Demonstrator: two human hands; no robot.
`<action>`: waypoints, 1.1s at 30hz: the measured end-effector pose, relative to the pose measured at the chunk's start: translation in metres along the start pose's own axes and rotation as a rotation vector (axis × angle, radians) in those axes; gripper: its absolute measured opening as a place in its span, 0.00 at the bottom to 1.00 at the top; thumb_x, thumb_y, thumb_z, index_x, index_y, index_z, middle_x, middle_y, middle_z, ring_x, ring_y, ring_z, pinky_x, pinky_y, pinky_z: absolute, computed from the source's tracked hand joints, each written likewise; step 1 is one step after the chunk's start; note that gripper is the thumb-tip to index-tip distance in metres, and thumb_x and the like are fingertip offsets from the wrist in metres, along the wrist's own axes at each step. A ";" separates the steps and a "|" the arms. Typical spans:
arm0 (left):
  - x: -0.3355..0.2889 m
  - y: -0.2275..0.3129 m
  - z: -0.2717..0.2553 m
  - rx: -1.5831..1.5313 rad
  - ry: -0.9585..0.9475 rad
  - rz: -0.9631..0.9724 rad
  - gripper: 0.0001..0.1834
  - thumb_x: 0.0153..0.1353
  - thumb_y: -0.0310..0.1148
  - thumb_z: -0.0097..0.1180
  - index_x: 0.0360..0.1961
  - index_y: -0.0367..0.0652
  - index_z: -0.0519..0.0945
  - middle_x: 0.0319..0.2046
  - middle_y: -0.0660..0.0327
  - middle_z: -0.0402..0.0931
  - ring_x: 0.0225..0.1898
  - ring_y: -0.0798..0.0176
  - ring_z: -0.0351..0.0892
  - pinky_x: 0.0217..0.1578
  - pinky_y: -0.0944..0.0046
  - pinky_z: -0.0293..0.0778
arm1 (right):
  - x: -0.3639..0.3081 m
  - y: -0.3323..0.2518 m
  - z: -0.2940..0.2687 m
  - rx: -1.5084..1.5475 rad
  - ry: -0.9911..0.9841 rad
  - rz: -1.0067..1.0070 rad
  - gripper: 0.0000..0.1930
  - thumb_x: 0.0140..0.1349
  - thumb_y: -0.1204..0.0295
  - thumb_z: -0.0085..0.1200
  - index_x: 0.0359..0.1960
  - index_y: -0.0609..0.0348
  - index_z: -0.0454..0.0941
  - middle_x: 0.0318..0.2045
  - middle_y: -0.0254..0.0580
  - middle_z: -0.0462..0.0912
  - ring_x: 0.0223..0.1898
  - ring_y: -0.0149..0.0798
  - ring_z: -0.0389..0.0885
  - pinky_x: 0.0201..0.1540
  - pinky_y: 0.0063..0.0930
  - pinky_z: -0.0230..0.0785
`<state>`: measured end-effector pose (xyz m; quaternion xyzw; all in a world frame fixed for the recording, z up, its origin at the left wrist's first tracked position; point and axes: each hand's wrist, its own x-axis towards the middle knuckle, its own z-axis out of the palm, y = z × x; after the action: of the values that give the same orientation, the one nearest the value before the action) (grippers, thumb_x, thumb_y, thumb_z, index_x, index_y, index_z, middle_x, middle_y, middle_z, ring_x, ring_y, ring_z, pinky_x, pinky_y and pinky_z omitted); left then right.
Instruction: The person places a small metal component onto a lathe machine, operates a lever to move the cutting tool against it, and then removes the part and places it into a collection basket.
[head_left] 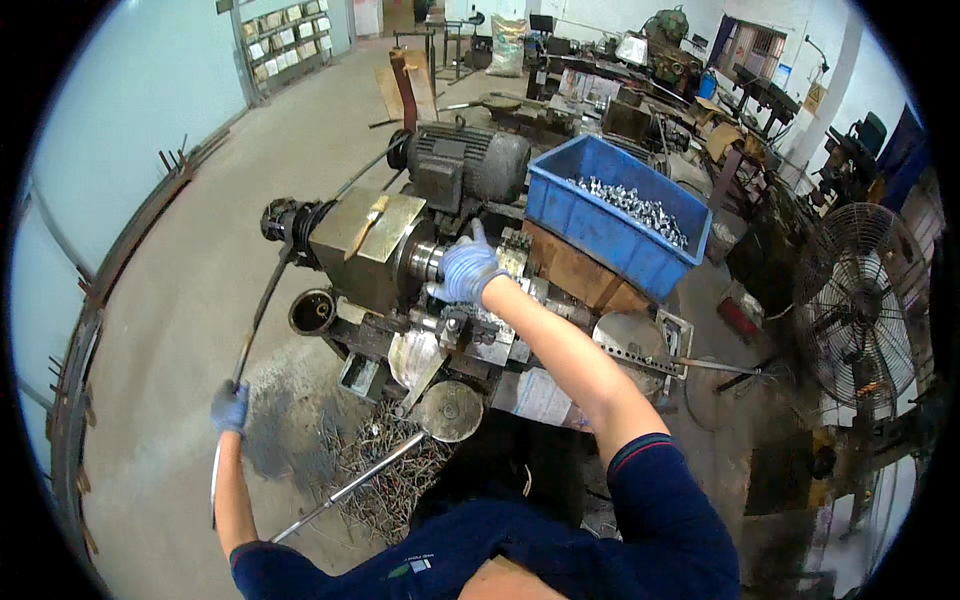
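Observation:
My left hand, in a blue-grey glove, is wrapped round a long dark lever at the far left. The lever slopes up to the left end of a small lathe's headstock. In the middle, my right hand, in a blue striped glove, is over the lathe beside its shiny spindle nose. Its index finger points away from me and the thumb sticks out to the left, apart from it; the other fingertips are hidden. A wooden-handled brush lies on the headstock's flat top.
Behind the lathe sits an electric motor. A blue crate of small shiny metal parts rests to the right on a wooden support. Metal scraps cover the floor below, crossed by a steel rod. A large fan stands far right.

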<state>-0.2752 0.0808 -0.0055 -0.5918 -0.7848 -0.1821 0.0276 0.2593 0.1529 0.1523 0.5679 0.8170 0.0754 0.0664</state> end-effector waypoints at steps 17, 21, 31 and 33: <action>0.017 0.035 0.019 -0.736 -0.543 -0.055 0.08 0.53 0.32 0.54 0.26 0.37 0.74 0.14 0.60 0.71 0.13 0.64 0.72 0.14 0.63 0.69 | -0.055 0.077 -0.040 0.094 0.117 0.196 0.32 0.59 0.42 0.37 0.28 0.58 0.84 0.28 0.50 0.82 0.36 0.48 0.81 0.58 0.50 0.53; 0.028 0.055 0.027 -0.741 -0.489 -0.110 0.08 0.52 0.31 0.54 0.29 0.36 0.73 0.16 0.58 0.71 0.14 0.63 0.73 0.14 0.63 0.70 | -0.081 0.158 -0.050 0.119 0.063 0.471 0.31 0.55 0.40 0.42 0.36 0.56 0.82 0.35 0.48 0.82 0.40 0.47 0.80 0.48 0.44 0.65; 0.043 0.037 0.036 -0.738 -0.489 0.004 0.15 0.56 0.37 0.59 0.36 0.36 0.75 0.18 0.61 0.71 0.15 0.68 0.71 0.15 0.68 0.69 | -0.212 0.183 -0.007 0.318 0.504 0.682 0.24 0.48 0.48 0.59 0.35 0.56 0.83 0.45 0.55 0.77 0.44 0.53 0.76 0.49 0.38 0.69; 0.049 0.035 0.043 -0.763 -0.523 0.009 0.17 0.56 0.39 0.60 0.38 0.36 0.75 0.18 0.62 0.71 0.15 0.69 0.70 0.15 0.69 0.69 | -0.273 0.190 0.024 0.303 0.538 0.754 0.24 0.48 0.48 0.60 0.31 0.59 0.83 0.43 0.53 0.79 0.42 0.52 0.78 0.48 0.36 0.70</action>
<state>-0.2497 0.1479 -0.0244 -0.5890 -0.6396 -0.3024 -0.3906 0.5333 -0.0364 0.1728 0.7879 0.5443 0.1186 -0.2624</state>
